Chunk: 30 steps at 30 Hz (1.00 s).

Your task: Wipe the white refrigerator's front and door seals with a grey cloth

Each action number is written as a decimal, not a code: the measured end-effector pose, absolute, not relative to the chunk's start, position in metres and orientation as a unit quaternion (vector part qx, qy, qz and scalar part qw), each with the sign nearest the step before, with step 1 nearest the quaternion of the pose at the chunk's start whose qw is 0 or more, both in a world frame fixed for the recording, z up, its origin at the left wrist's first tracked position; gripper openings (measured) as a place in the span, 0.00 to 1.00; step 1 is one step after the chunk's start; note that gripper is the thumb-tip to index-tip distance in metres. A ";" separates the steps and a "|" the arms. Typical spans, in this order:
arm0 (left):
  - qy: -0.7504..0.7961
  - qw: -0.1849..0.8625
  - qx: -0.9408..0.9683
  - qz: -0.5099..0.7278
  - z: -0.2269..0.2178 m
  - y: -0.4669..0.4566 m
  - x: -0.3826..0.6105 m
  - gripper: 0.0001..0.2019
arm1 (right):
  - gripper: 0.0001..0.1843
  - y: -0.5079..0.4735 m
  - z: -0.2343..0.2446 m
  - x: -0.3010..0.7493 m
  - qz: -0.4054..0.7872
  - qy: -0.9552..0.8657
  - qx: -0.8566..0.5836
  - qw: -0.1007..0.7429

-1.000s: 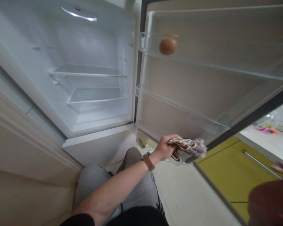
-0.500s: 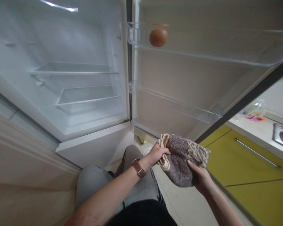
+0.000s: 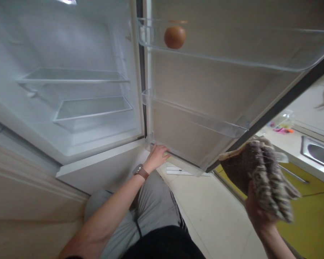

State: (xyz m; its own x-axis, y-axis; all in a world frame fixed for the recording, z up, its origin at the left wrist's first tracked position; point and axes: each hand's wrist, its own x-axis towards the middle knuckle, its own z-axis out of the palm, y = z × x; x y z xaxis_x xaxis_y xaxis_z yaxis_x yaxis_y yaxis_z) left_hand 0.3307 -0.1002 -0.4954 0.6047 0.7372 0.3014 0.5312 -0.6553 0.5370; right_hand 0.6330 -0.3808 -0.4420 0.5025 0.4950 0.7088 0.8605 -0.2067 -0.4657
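My left hand [image 3: 157, 156], with a brown-strapped watch on the wrist, is at the lowest clear door bin [image 3: 190, 167] of the open fridge. Its fingers curl over the bin's front rim near the hinge side; the fingertips are partly hidden. Off to the right, my right hand [image 3: 259, 210] grips a folded grey-brown cloth [image 3: 240, 169] with a cream patterned border. The cloth is bunched in folds above the hand, close to the door's outer edge, and hides most of the fingers.
A round brown onion-like object [image 3: 174, 36] sits in the top door bin [image 3: 232, 59]. Inside the fridge [image 3: 78, 138] are two glass shelves. Yellow cabinets [image 3: 305, 223], a counter with a sink [image 3: 321, 153] and small colourful items [image 3: 283, 130] stand at right, beyond the fridge door [image 3: 221, 90].
My left hand has let go of the cloth and moved left and up to the lowest door bin. My right hand has carried the cloth to the right, turning it. The view has shifted slightly.
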 end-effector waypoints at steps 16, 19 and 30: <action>0.373 0.136 0.875 0.276 -0.517 -0.096 0.359 0.12 | 0.33 -0.248 -0.476 0.574 -0.082 -0.655 -0.751 0.003; 0.361 0.151 0.866 0.311 -0.520 -0.098 0.348 0.11 | 0.23 -0.221 -0.462 0.562 -0.021 -0.625 -0.780 -0.032; 0.418 0.148 0.833 0.330 -0.544 -0.094 0.296 0.23 | 0.26 -0.136 -0.454 0.544 0.141 -0.634 -0.758 -0.055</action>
State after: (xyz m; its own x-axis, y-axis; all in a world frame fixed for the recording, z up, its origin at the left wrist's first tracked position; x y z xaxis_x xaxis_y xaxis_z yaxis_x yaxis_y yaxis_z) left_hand 0.2960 -0.0944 -0.5437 0.4323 0.7951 0.4253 0.5993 -0.6058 0.5234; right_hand 0.5438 -0.1357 -0.4540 0.1563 0.9462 -0.2833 0.9773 -0.1898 -0.0947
